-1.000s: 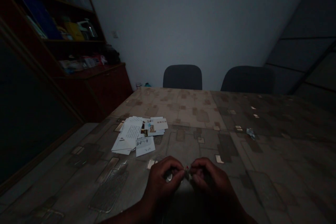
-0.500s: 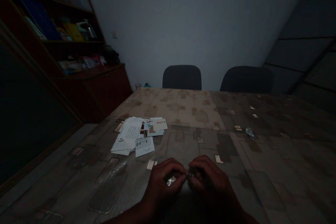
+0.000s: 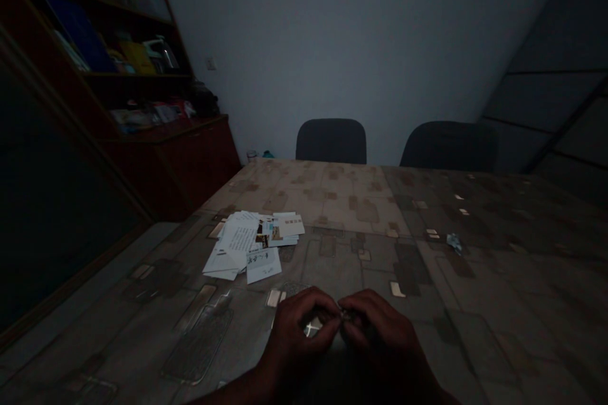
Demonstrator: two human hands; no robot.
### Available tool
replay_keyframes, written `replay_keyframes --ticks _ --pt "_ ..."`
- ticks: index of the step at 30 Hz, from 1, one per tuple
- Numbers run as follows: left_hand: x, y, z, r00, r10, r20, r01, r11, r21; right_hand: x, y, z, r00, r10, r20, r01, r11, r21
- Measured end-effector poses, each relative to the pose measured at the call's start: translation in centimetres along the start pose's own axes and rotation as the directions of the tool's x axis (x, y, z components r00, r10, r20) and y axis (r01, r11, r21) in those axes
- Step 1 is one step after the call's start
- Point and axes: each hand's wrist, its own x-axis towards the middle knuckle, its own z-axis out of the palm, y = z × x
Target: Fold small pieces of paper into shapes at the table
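Close together above the near part of the table, my left hand and my right hand meet at their fingertips. Thumb and forefinger of each are pinched on a tiny thing between them, too small and dark to name. The other fingers of both hands curl in under the palms, partly hidden in shadow. Beyond my left hand lies a loose pile of printed white cards and papers, touched by neither hand. Off to the right, a small crumpled silvery scrap rests on the tablecloth.
A patterned tablecloth covers the wide table. Two dark chairs stand at its far edge, against a plain wall. At the left rises a red-brown cabinet with filled shelves. The room is dim.
My right hand's fingers have shifted slightly downward at the pinch, and the fingertips of both hands stay together. The whole view has moved a little. The cards and scrap lie as before.
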Motion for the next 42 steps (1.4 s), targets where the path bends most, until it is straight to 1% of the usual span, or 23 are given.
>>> replay_keyframes --ticks 3,4,7,9,12,14,16,19,21,24,27,33,37,42 --pt "0.07 0.23 0.11 0.994 -0.108 0.029 0.109 0.993 -0.047 -0.18 0.26 0.04 1.000 -0.022 -0.012 0.021 1.000 -0.012" --pt "0.10 0.24 0.12 0.991 -0.127 0.039 0.129 0.990 -0.050 -0.22 0.30 0.05 1.000 -0.021 -0.014 0.020 1.000 -0.019" --pt "0.15 0.02 0.06 0.992 -0.123 0.039 0.123 0.992 -0.012 -0.28 0.21 0.09 0.999 -0.024 -0.027 0.023 0.999 -0.047" --pt "0.10 -0.19 -0.01 0.992 -0.121 0.031 0.121 0.993 0.010 -0.23 0.06 0.16 0.997 -0.034 -0.065 0.029 0.997 -0.069" --pt "-0.02 -0.20 -0.13 0.985 -0.170 0.036 0.170 0.985 -0.008 -0.09 -0.10 0.22 0.990 -0.054 -0.129 0.039 0.992 -0.117" --pt "-0.04 0.02 -0.19 0.982 -0.187 0.039 0.188 0.982 -0.019 -0.01 -0.16 0.18 0.989 -0.073 -0.131 0.054 0.988 -0.141" --pt "0.03 0.26 -0.22 0.986 -0.165 0.029 0.166 0.986 -0.008 0.06 -0.23 0.09 0.991 -0.071 -0.109 0.055 0.988 -0.146" --pt "0.20 0.34 -0.24 0.998 -0.066 0.009 0.066 0.998 0.011 0.20 -0.37 0.01 0.994 -0.066 -0.084 0.053 0.988 -0.147" --pt "0.28 0.19 -0.25 1.000 0.003 0.004 -0.004 1.000 0.019 0.29 -0.43 0.06 0.993 -0.079 -0.090 0.065 0.986 -0.151" --pt "0.27 -0.02 -0.26 0.999 0.047 0.002 -0.047 0.998 0.043 0.27 -0.41 0.25 0.991 -0.067 -0.119 0.051 0.990 -0.132" --pt "0.18 0.03 -0.26 0.998 0.071 0.001 -0.071 0.996 0.048 0.10 -0.30 0.27 0.992 -0.044 -0.119 0.030 0.993 -0.118" --pt "0.21 0.27 -0.23 0.997 0.080 -0.012 -0.080 0.996 0.028 -0.11 -0.20 0.09 0.999 0.005 -0.036 -0.008 0.996 -0.085" --pt "0.16 0.21 -0.18 0.998 0.067 -0.020 -0.066 0.998 0.015 -0.12 -0.13 0.38 0.997 0.015 -0.080 -0.017 0.999 -0.035" --pt "0.09 0.26 -0.20 0.998 0.061 -0.036 -0.059 0.998 0.038 0.29 -0.54 0.05 0.999 0.009 -0.042 -0.011 0.998 -0.054"
